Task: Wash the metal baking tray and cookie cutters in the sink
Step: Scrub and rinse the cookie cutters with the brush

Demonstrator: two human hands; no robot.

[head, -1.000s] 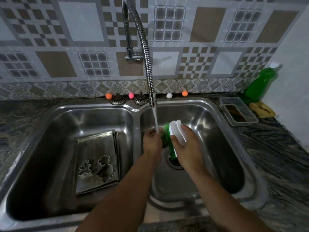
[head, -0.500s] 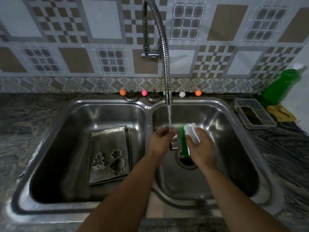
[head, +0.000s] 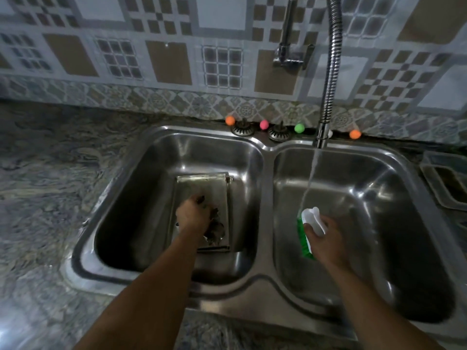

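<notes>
The metal baking tray point(head: 202, 181) lies flat in the left basin. Several cookie cutters point(head: 216, 229) sit on it, blurred. My left hand point(head: 190, 215) is down on the tray, fingers curled round a cookie cutter among them; the hand hides most of it. In the right basin my right hand point(head: 324, 238) grips a scrubbing brush point(head: 312, 219) with a white handle and green bristles. Its tip is under the water stream point(head: 312, 173) running from the flexible tap point(head: 329, 72).
The double steel sink point(head: 265, 150) is set in a dark marbled counter. Small coloured balls point(head: 230, 120) and two drain stoppers point(head: 278, 132) line its back rim. A clear plastic box point(head: 447, 180) stands at the right edge. Patterned wall tiles rise behind.
My left hand left the water stream in the right basin and moved down onto the tray and cutters in the left basin. The right hand stays with the brush. The camera turned left.
</notes>
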